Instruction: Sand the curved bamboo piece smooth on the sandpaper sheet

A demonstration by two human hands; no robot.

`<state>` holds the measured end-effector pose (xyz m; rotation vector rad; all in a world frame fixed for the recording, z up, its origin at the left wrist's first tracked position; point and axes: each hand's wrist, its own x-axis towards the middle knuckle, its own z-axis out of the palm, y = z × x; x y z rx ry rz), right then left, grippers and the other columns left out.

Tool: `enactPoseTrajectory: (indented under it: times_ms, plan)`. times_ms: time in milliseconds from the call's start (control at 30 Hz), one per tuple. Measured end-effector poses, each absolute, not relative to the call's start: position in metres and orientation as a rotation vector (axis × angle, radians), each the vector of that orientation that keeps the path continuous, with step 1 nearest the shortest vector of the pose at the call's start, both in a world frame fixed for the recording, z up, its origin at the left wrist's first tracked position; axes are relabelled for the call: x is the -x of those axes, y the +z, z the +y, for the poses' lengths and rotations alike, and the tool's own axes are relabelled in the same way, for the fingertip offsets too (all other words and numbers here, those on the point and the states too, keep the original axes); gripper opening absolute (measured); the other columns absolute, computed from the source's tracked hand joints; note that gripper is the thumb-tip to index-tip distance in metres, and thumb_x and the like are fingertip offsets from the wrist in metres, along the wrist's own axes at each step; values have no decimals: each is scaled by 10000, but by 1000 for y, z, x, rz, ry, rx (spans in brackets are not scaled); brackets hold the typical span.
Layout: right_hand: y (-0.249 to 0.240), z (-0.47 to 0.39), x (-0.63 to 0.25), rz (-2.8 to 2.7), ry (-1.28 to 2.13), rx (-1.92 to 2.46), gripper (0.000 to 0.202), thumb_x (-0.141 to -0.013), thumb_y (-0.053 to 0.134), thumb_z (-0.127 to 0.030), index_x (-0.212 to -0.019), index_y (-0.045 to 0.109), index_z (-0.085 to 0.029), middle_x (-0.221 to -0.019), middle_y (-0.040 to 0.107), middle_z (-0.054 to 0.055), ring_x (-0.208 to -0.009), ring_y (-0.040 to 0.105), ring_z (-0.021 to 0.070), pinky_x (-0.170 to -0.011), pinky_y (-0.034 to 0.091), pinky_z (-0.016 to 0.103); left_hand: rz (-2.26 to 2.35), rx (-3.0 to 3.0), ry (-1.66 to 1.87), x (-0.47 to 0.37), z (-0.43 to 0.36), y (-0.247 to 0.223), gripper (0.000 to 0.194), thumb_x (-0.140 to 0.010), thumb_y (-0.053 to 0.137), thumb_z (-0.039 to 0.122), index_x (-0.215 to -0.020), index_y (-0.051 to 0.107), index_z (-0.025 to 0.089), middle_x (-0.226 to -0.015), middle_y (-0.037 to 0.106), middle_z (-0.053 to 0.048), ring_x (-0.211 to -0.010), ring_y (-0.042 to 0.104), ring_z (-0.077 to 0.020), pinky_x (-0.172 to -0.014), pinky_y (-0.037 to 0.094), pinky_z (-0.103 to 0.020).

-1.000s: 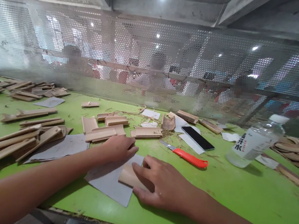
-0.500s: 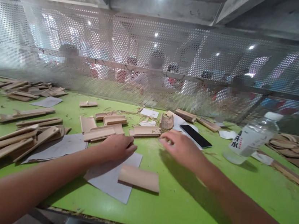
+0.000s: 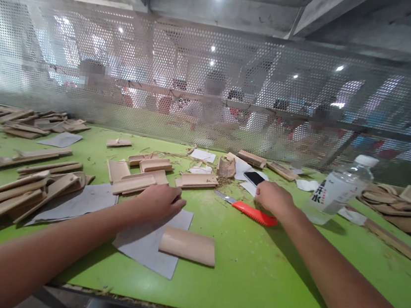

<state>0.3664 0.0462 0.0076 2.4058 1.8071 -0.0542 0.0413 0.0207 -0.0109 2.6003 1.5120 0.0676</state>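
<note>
My left hand rests with curled fingers at the upper part of a paper sheet, and I see nothing held in it. On that sheet's right side lies a smooth curved bamboo piece, partly over the green table. My right hand is closed, back toward me, over the near end of a dark phone; what its fingers hold, if anything, is hidden. Just below it is a utility knife with a red handle, its blade extended to the left.
Several bamboo pieces lie beyond my left hand, and a pile of long strips is at left. A water bottle stands at right, near more bamboo. A perforated metal screen rises behind the green table.
My right hand has moved to the right, over the phone's near end, and its fingers are more curled. The red utility knife now shows on the table. My left hand has stayed in place.
</note>
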Motion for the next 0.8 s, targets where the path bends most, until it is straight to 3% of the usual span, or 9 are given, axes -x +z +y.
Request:
enactPoseTrajectory:
  times_ms: [267, 433, 500, 633, 700, 800]
  plan:
    - [15, 51, -380, 1958, -26, -2628, 334, -1002, 651, -356, -1293, 647, -192, -1317, 650, 110, -1091, 668, 249, -910, 585, 449, 1491, -2573, 74, -41, 22, -13, 468, -990, 337, 511, -883, 661, 190, -800, 721, -115, -633, 614, -250, -562, 415, -341]
    - [28, 50, -389, 2241, 123, -2861, 174, -884, 599, -277, -952, 699, -153, -917, 740, 105, -870, 681, 272, -739, 516, 359, 1496, -2598, 87, -40, 22, -13, 439, -995, 357, 496, -862, 647, 195, -800, 715, -107, -641, 613, -240, -557, 395, -331]
    - [27, 48, -383, 2412, 74, -2857, 162, -846, 567, -273, -904, 674, -166, -855, 733, 92, -787, 669, 250, -679, 492, 336, 1510, -2580, 101, -41, 21, -13, 437, -996, 370, 498, -857, 650, 193, -794, 712, -106, -640, 616, -237, -568, 416, -336]
    - [18, 32, -349, 2875, -185, -2560, 176, -868, 534, -313, -920, 645, -187, -848, 725, 65, -741, 657, 202, -651, 496, 292, 1471, -2494, 258, -47, 13, -6, 388, -996, 432, 469, -941, 678, 175, -921, 736, -123, -751, 663, -238, -665, 507, -359]
    - [15, 16, -324, 3079, -312, -2296, 184, -903, 550, -345, -935, 661, -202, -832, 719, 42, -742, 652, 189, -672, 499, 284, 1294, -2418, 437, -51, 7, -1, 416, -994, 473, 526, -1055, 689, 176, -1058, 743, -119, -901, 682, -244, -780, 543, -376]
    - [13, -10, -293, 3251, -477, -1893, 197, -952, 573, -365, -975, 709, -224, -834, 729, 24, -694, 630, 169, -651, 485, 277, 976, -2100, 551, -58, -3, 1, 469, -980, 533, 561, -1236, 653, 187, -1110, 761, -93, -934, 702, -212, -823, 560, -354]
